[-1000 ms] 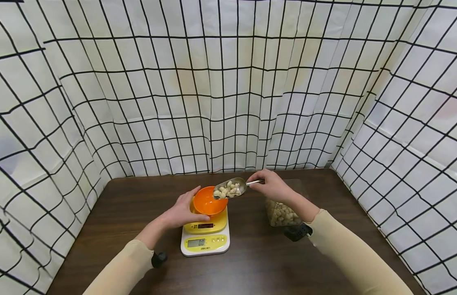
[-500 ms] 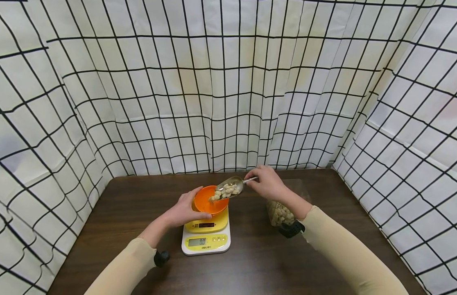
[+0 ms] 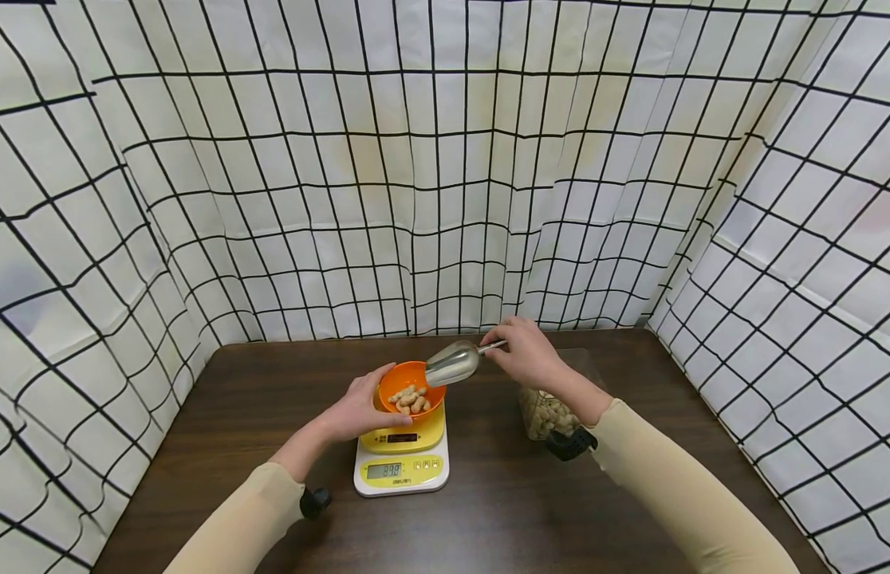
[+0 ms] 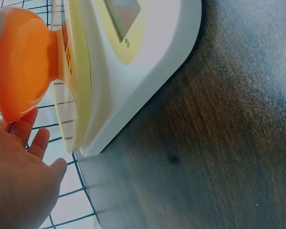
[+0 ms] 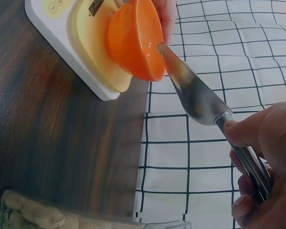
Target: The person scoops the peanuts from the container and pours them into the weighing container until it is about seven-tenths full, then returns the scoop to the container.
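Observation:
An orange bowl [image 3: 425, 405] holding several peanuts [image 3: 411, 399] sits on a yellow and white kitchen scale [image 3: 402, 472]. My left hand [image 3: 356, 408] holds the bowl at its left side, the thumb along the near rim and the fingers toward the far side. In the left wrist view, fingertips touch the bowl's wall [image 4: 24, 62]. A metal scoop [image 3: 454, 363] is tipped over the bowl's right rim, its rounded back facing up. Its handle is gripped by my right hand [image 3: 527, 352], thumb on top, as the right wrist view shows [image 5: 271, 148].
A clear plastic container [image 3: 549, 418] of peanuts stands to the right, partly hidden by the right forearm. The dark wooden table [image 3: 481, 510] ends at a white curtain [image 3: 452, 199] with a black grid. Dark wrist devices [image 3: 570, 444] sit at both sleeves.
The scoop has turned over and its peanuts have dropped into the bowl. The scale's display has gone from 0.0 to a higher figure. The left hand stays at the bowl.

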### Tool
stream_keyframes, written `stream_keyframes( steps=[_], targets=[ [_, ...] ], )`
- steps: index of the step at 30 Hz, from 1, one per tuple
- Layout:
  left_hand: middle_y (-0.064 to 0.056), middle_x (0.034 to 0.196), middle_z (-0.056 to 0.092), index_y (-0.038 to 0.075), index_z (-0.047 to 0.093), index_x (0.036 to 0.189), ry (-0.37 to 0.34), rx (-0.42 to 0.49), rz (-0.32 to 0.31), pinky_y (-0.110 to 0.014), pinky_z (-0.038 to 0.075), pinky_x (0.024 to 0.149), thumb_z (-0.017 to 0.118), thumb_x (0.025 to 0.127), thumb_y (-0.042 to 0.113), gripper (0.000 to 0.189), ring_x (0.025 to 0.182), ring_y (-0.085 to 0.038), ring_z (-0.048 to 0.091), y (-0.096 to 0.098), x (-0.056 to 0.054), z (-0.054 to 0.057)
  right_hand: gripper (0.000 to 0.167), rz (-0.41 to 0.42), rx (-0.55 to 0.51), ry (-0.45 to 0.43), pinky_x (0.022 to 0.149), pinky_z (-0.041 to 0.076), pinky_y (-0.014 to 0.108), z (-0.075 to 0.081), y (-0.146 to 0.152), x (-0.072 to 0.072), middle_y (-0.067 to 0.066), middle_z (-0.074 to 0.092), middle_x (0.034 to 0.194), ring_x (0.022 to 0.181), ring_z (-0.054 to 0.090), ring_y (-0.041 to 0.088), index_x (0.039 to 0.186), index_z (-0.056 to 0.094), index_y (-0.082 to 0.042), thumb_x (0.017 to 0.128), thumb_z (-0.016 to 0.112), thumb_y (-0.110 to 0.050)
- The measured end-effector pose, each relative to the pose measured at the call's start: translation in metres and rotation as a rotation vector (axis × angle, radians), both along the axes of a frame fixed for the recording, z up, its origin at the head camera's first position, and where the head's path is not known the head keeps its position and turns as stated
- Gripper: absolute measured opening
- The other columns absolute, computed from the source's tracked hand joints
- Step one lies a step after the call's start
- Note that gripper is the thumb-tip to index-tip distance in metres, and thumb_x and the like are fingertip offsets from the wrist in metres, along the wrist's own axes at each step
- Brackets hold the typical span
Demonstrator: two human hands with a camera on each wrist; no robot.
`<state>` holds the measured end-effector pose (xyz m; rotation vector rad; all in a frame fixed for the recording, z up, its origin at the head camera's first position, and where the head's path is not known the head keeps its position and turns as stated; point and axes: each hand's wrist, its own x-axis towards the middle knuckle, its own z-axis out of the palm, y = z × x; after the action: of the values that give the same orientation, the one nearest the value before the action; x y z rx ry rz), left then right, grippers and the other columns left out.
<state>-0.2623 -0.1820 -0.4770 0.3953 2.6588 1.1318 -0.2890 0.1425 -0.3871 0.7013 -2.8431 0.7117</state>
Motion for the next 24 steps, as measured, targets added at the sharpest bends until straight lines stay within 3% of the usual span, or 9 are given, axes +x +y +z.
stream_keyframes(
  steps=[4,11,17,24],
  targets=[
    [-0.019,0.159,0.029,0.016,0.02,0.164,-0.007,0.004,-0.002,-0.069,0.034,0.107,0.083,0.078,0.058,0.114,0.141,-0.04,0.026,0.0,0.0,0.0,0.014,0.002,-0.007,0.006,0.086,0.042,0.043,0.0,0.002,0.001,0.0,0.06,0.103,0.1,0.049,0.024,0.11,0.077,-0.016,0.099,0.071,-0.021],
    [-0.017,0.165,0.023,0.014,0.013,0.165,0.024,0.012,-0.018,-0.07,0.03,0.11,0.082,0.079,0.056,0.118,0.146,-0.04,0.021,-0.002,0.001,0.004,0.015,0.008,-0.048,0.01,0.096,0.042,0.048,0.008,0.018,0.004,0.003,0.064,0.108,0.111,0.053,0.03,0.111,0.077,-0.014,0.099,0.07,-0.02],
    [-0.01,0.166,0.024,0.018,0.013,0.166,0.09,0.039,-0.016,-0.069,0.028,0.111,0.081,0.082,0.054,0.113,0.148,-0.036,0.02,0.006,0.007,0.027,0.016,0.006,-0.066,0.027,0.098,0.04,0.052,0.017,0.047,0.009,0.008,0.067,0.113,0.111,0.054,0.032,0.112,0.076,-0.012,0.099,0.07,-0.018],
    [0.001,0.167,0.023,0.026,0.012,0.166,0.136,0.066,-0.083,-0.066,0.029,0.113,0.08,0.083,0.056,0.111,0.149,-0.029,0.021,0.026,0.018,0.051,0.016,0.005,-0.077,0.049,0.099,0.043,0.054,0.025,0.083,0.014,0.009,0.071,0.117,0.115,0.059,0.034,0.112,0.077,-0.011,0.099,0.07,-0.016]
  ],
)
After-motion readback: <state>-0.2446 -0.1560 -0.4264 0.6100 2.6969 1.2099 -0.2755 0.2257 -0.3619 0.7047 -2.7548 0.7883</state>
